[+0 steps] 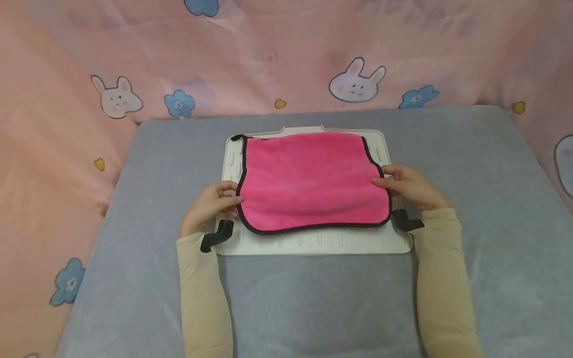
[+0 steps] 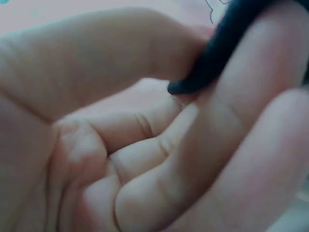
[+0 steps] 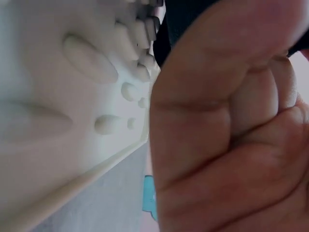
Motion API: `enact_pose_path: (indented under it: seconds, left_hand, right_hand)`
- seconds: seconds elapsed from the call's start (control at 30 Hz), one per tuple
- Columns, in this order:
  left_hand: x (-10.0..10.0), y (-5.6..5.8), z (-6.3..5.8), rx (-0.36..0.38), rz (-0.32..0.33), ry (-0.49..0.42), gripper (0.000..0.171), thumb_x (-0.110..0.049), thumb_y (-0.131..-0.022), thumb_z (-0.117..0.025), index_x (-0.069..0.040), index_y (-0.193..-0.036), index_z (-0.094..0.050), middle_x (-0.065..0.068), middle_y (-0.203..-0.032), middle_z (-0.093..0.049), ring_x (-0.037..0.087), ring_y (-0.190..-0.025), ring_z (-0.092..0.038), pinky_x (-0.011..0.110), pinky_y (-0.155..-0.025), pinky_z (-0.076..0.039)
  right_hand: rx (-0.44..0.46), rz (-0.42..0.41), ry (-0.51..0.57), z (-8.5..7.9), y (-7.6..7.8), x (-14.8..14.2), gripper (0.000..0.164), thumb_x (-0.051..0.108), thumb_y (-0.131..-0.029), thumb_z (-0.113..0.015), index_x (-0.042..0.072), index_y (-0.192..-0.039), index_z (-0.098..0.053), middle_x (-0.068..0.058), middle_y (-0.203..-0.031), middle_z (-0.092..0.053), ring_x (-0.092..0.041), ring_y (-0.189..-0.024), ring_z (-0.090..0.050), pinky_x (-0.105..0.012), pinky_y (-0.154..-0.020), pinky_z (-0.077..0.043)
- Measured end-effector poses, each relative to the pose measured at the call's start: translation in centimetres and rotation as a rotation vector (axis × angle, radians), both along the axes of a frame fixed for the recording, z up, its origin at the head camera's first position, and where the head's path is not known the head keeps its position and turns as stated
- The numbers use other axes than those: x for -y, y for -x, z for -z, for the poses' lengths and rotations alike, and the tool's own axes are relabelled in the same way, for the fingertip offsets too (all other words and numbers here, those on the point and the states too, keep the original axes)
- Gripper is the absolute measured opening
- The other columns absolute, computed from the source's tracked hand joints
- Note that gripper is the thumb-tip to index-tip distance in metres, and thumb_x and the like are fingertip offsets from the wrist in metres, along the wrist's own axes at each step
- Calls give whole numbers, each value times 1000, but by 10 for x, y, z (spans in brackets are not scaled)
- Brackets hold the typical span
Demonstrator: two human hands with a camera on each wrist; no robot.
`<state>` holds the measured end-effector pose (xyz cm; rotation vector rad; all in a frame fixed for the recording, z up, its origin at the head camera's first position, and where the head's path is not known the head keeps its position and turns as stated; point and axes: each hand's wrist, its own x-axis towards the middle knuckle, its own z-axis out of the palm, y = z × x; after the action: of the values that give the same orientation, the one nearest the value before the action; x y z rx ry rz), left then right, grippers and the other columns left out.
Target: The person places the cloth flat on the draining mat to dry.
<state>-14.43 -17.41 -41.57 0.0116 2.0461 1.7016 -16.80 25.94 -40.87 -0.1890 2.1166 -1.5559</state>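
A bright pink cloth [image 1: 313, 174] with black edging is spread over a cream ridged tray [image 1: 313, 243], its near part slightly bowed between the hands. At its left side, my left hand [image 1: 212, 204] pinches the edge, thumb on top and fingers beneath. The left wrist view shows the black edging [image 2: 212, 58] between thumb and finger. On the opposite side, my right hand [image 1: 414, 186] pinches the right edge, with the thumb over the pink face. In the right wrist view that hand is beside the tray's raised ridges [image 3: 89, 58], and its own fingers hide most of the cloth.
The tray lies on a grey cloth-covered table [image 1: 322, 303]. Behind it hangs a pink curtain [image 1: 250, 59] printed with rabbits and blue flowers. Black wrist mounts [image 1: 217, 236] show at both beige sleeves [image 1: 203, 293]. A black loop [image 1: 239, 137] sticks out at the cloth's far left corner.
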Motion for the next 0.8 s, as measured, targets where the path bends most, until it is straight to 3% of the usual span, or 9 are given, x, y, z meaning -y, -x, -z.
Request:
enact_pose_path:
  seconds: [0.13,0.3,0.57,0.7,0.8]
  left_hand:
    - [3,-1,-1,46,77,75,23,-1,-88,-62,10,-104,-49,2,-70,-56,11,-54,-59,25,-58,-54]
    - [7,-4,0,66,177,113,16,-1,-88,-61,6,-95,-48,2,-67,-54,11,-54,-59,25,-58,-54]
    - [11,-7,-2,75,214,108,19,-3,-87,-63,7,-97,-49,3,-68,-57,12,-55,-60,27,-59,-54]
    - [8,-3,1,98,235,132,16,-4,-89,-61,6,-93,-49,3,-67,-57,11,-54,-58,26,-59,-54]
    - [2,7,1,58,185,179,18,-10,-92,-58,8,-92,-53,3,-67,-55,9,-56,-56,24,-59,-53]
  right_hand:
    - [37,-38,-44,3,-3,2,36,20,-95,-58,-6,-119,-51,-8,-82,-70,-21,-72,-68,-33,-68,-55]
    - [68,-69,-109,2,-8,3,39,22,-94,-59,-6,-120,-51,-8,-71,-66,-16,-61,-62,-28,-63,-51]
    - [93,-111,-114,3,-17,0,35,21,-94,-60,-7,-115,-53,-7,-68,-64,-14,-57,-59,-26,-57,-48]
    - [78,-142,-177,7,-13,-1,25,19,-93,-60,-4,-88,-55,-3,-58,-53,-12,-52,-50,-25,-53,-44]
    - [61,-98,-205,6,-1,-1,27,20,-95,-58,-3,-82,-56,-2,-61,-52,-12,-56,-52,-25,-55,-47]
